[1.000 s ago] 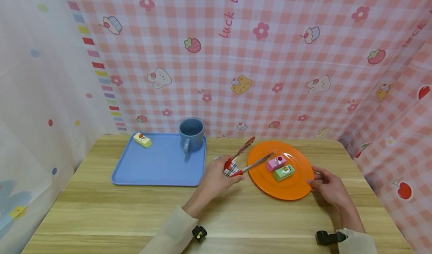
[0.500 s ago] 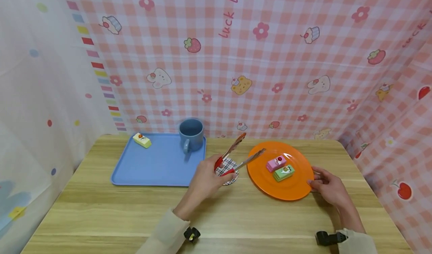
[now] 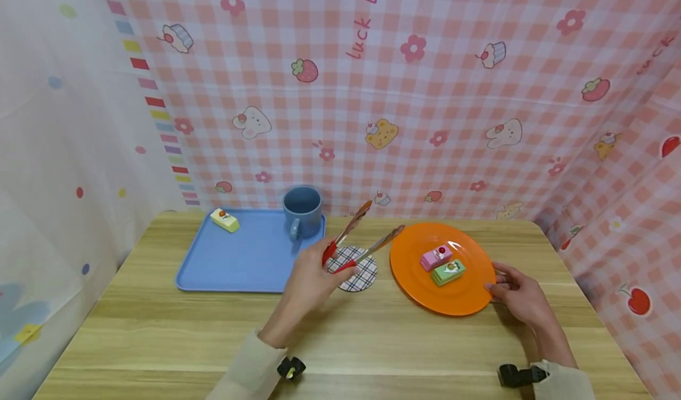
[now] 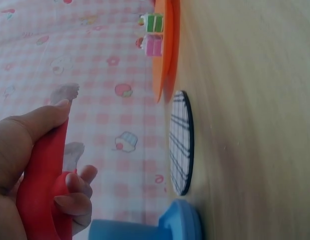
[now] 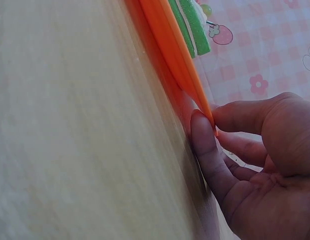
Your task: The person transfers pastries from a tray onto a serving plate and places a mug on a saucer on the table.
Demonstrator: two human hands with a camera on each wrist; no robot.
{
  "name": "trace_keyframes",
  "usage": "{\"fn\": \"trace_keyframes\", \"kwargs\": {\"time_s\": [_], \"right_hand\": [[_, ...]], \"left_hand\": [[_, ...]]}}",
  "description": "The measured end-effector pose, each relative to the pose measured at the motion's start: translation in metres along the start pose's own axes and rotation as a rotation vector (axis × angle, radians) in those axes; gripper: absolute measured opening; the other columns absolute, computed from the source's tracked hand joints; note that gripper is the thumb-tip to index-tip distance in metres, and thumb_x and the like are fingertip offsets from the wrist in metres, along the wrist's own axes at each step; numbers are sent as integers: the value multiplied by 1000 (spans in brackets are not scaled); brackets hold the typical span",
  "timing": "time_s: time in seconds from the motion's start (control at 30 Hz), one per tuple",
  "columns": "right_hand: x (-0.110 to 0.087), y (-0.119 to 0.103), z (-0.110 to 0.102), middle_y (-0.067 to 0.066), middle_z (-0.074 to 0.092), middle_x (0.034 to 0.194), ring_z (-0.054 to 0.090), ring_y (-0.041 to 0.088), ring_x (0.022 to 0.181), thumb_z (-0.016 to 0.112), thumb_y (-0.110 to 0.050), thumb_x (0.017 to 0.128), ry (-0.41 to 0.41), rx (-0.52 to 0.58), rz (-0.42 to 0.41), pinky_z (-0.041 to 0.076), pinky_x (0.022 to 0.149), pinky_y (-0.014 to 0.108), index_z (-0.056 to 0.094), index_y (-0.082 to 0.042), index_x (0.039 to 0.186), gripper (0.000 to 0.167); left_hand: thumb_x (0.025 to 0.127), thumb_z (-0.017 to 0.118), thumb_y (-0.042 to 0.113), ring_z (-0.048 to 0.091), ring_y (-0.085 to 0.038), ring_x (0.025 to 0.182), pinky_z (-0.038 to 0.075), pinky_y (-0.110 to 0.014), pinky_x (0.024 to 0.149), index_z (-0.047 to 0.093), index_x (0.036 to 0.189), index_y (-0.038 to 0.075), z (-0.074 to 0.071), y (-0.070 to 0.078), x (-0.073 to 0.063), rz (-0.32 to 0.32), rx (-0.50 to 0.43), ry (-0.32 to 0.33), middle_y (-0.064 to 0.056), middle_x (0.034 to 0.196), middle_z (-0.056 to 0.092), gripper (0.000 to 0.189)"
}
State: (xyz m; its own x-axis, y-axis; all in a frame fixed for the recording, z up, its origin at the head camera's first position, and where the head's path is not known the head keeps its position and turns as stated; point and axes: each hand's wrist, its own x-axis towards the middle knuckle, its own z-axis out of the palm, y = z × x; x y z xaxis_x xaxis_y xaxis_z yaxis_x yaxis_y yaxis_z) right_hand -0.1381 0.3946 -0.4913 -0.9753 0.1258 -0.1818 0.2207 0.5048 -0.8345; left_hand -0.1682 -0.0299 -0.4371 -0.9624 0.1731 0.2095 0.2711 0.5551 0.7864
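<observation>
Since the earlier frame, the left hand [image 3: 311,276] has drawn leftward, carrying its metal kitchen tongs with red handles [image 4: 43,177] away from the plate and uncovering more of the round black-and-white checked coaster [image 3: 364,275]. The right hand [image 3: 518,296] has stayed where it was.

On my feed the two hands are well apart. I see the left one clamped on the red handles, thumb on one side and fingers on the other. The tongs are raised off the light wood-grain table [image 3: 372,353], and their tips stand apart, pointing forward between the tray and the plate. From my head view, the left hand overlaps the right side of the rectangular blue tray [image 3: 239,264].

My right wrist view shows the other hand pinching the rim of the round, glossy orange plate [image 3: 452,301], with digits above and below the edge. I cannot tell whether that rim is lifted.

On the plate, a small pink block-shaped toy cake [image 3: 435,258] sits right beside a green block-shaped toy cake [image 3: 448,273]. A pale yellow block-shaped toy cake [image 3: 225,221] lies at the tray's far left corner, and a grey-blue mug with a handle [image 3: 304,218] stands upright at its far right corner.
</observation>
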Motion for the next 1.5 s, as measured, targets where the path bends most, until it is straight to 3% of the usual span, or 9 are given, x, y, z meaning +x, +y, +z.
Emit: {"fn": "trace_keyframes", "kwargs": {"time_s": [0.3, 0.53, 0.93, 1.33, 1.5], "right_hand": [[0, -1, 0, 26, 58, 126, 64, 4, 86, 63, -9, 101, 1, -12, 15, 60, 77, 24, 33, 6, 155, 64], [-1, -2, -1, 26, 57, 126, 64, 4, 86, 62, -9, 101, -5, -14, 18, 60, 77, 24, 33, 6, 156, 64], [-1, -3, 0, 27, 57, 127, 65, 4, 86, 62, -8, 101, -1, -8, 19, 60, 77, 24, 33, 6, 156, 64], [-2, -5, 0, 29, 56, 129, 64, 3, 86, 61, -6, 100, -2, -1, 12, 60, 76, 24, 33, 6, 156, 64], [-1, -3, 1, 30, 56, 130, 65, 3, 86, 61, -5, 100, 2, 10, 9, 60, 76, 24, 33, 6, 155, 63]], "left_hand": [[78, 91, 35, 41, -13, 60, 32, -27, 50, 64, 106, 13, -15, -4, -1, -16, 12, 42, -10, 80, 59, 44], [78, 91, 35, 40, -15, 54, 32, -27, 49, 63, 125, 13, -28, -7, -3, -61, 18, 66, -11, 84, 56, 59], [80, 89, 35, 46, -19, 57, 37, -27, 50, 62, 132, 9, -49, -15, -5, -69, 24, 105, -6, 91, 63, 64], [78, 91, 35, 40, -17, 52, 29, -25, 46, 62, 130, 6, -68, -25, -7, -35, 49, 165, -7, 72, 46, 66], [77, 91, 37, 41, -18, 55, 31, -25, 47, 62, 131, 4, -75, -31, -8, -33, 77, 186, -9, 75, 49, 69]]}}
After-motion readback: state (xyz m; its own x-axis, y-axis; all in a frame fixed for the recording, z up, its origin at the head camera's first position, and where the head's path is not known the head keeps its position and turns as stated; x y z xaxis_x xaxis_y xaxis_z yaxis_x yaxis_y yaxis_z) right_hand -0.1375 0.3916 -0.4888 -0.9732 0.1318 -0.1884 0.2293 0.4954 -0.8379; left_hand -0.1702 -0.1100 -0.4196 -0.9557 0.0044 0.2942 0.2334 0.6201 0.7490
